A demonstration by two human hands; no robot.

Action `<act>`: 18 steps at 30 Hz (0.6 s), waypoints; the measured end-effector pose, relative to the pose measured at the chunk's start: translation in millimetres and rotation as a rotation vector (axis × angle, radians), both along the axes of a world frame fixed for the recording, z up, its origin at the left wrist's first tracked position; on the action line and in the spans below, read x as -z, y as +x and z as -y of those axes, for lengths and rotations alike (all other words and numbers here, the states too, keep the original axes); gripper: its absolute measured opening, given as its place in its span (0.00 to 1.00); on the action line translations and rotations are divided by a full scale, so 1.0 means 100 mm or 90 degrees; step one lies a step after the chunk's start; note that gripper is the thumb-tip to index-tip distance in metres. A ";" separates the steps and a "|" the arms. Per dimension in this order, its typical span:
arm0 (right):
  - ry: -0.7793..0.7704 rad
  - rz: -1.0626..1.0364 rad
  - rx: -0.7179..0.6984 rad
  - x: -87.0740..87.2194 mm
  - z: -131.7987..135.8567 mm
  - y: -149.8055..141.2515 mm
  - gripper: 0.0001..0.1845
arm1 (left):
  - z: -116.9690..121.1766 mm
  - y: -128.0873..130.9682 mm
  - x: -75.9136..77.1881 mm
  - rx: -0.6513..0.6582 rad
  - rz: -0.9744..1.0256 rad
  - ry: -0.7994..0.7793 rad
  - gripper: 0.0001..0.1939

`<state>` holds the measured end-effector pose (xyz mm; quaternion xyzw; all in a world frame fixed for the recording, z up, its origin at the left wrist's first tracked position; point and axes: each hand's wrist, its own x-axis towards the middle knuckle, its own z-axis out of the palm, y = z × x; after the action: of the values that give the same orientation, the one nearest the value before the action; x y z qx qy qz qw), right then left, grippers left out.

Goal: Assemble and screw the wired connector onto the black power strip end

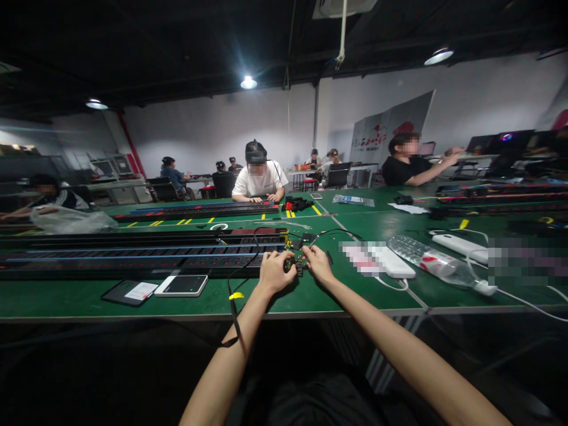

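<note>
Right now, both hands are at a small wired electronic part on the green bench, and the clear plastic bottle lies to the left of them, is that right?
Not quite: the clear plastic bottle lies to the right of the hands, not the left, as the head view shows. The rest holds: the left hand and right hand are at the small wired electronic part on the green bench.

Bare hands and forearms, dark top

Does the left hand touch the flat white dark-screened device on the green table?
Apart: the head view shows green table and black cable between the left hand and white device.
</note>
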<state>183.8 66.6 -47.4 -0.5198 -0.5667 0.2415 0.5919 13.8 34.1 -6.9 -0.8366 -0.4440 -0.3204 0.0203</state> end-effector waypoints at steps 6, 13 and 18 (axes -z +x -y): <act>0.080 0.120 0.063 -0.10 0.15 -0.08 0.20 | -0.01 -0.01 0.01 0.007 0.000 0.008 0.14; 0.133 0.264 -0.033 -0.12 0.26 -0.17 0.18 | -0.04 -0.01 0.04 -0.006 -0.027 0.031 0.14; 0.157 0.242 -0.048 -0.13 0.29 -0.17 0.15 | -0.04 -0.02 0.04 -0.006 -0.039 0.034 0.14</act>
<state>166.3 38.0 -34.4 -0.4584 -0.7124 0.0902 0.5237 11.9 38.0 -11.1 -0.8430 -0.4385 -0.3062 0.0580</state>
